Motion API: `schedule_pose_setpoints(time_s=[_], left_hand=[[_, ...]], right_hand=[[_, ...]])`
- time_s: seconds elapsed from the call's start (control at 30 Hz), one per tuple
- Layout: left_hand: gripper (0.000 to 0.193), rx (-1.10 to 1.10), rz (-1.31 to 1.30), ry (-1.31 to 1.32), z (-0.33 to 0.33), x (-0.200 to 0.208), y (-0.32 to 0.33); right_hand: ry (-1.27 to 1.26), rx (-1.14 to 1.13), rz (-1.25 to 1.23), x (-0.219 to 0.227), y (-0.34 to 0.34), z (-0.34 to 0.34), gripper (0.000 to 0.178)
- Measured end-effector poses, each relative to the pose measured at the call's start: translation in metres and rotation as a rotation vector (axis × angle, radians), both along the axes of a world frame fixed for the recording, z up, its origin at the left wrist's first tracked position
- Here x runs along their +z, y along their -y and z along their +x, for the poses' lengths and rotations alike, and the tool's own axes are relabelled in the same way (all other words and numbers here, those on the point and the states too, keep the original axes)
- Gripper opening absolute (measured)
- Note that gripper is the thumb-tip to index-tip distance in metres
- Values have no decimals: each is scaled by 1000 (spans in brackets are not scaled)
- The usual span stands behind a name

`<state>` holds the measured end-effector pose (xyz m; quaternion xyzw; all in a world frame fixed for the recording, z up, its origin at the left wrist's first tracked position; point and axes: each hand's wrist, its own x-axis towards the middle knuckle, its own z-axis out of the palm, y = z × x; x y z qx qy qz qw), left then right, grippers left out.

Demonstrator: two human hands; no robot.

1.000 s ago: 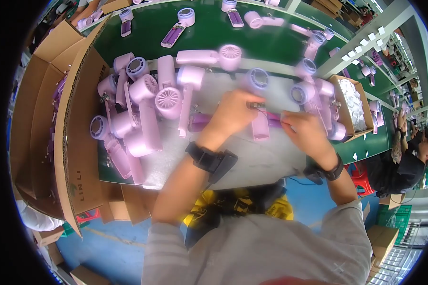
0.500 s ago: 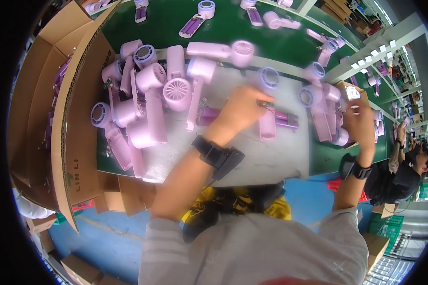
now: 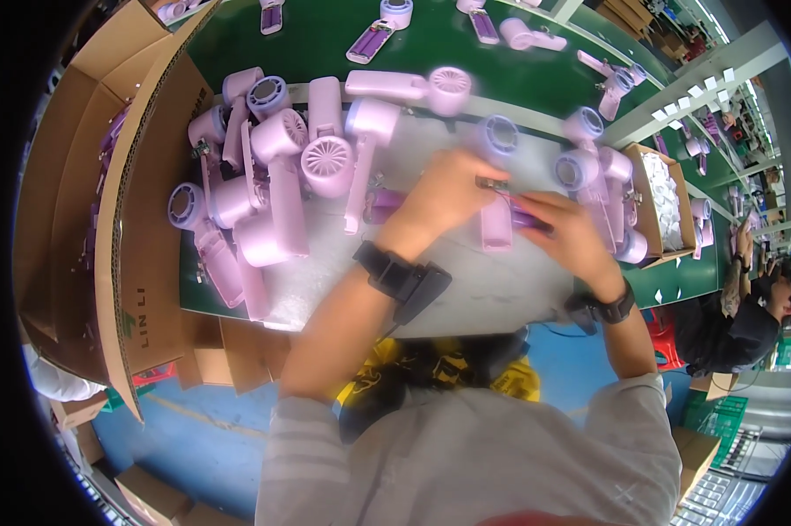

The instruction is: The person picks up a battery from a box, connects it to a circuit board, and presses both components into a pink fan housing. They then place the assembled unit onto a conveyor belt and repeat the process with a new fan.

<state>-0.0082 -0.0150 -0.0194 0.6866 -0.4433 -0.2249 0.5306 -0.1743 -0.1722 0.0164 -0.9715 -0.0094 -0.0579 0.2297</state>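
In front of me a pink handheld fan (image 3: 498, 136) lies with its head away from me and its open handle (image 3: 496, 232) toward me. My left hand (image 3: 439, 197) is closed, its fingertips pinching a small circuit board (image 3: 494, 184) at the fan's neck. From the right, my right hand (image 3: 575, 235) reaches in with fingers pressed together beside the board; whatever is between them is too small to make out. Beneath both hands lies a purple handle part (image 3: 380, 207), mostly covered by the left hand and the fan.
Several pink fans (image 3: 281, 188) are heaped on the left of the white mat (image 3: 395, 298), and more fans (image 3: 588, 171) stand at the right. A carton of white pieces (image 3: 663, 197) sits beyond those. A tall cardboard box (image 3: 154, 254) borders the left side. A co-worker (image 3: 737, 320) is at far right.
My right hand has moved left from the carton of white pieces to the circuit board. My left hand stays on the board.
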Motion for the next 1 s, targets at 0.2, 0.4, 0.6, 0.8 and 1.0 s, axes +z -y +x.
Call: schedule_pose_setpoints(time_s=[0.2, 0.4, 0.6, 0.8, 1.0], left_hand=[[34, 12, -14, 11, 3, -3, 1], [33, -10, -37, 70, 1, -3, 1], [33, -14, -59, 70, 1, -4, 3], [32, -26, -32, 115, 0, -3, 2], [30, -42, -92, 104, 1, -4, 3]], right_hand=[[90, 97, -221, 4, -7, 1, 48], [-217, 107, 79, 25, 11, 1, 38], [-511, -108, 870, 24, 18, -5, 53], [-513, -131, 1458, 38, -4, -11, 90], [-472, -93, 1283, 36, 1, -7, 99]])
